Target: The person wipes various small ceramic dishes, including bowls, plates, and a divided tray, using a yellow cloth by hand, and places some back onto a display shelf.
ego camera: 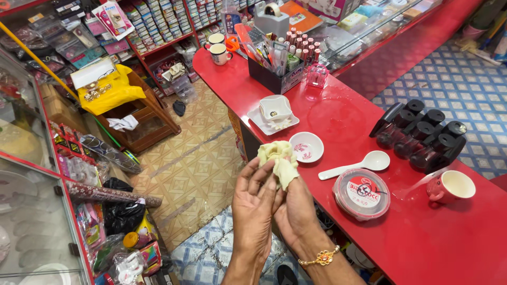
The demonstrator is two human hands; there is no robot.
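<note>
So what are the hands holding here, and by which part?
Both hands, left hand and right hand, hold a crumpled pale yellow cloth. The fingers pinch its lower end, and the bunched top sticks out above them.

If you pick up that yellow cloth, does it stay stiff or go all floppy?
Probably floppy: the yellow cloth bunches and droops between the left hand and right hand. It likely weighs little, since the fingertips alone pinch it. It seems unlikely to slip, being crumpled and soft.

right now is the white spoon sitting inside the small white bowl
No, the white spoon lies flat on the red counter, to the right of the small white bowl and apart from it.
</note>
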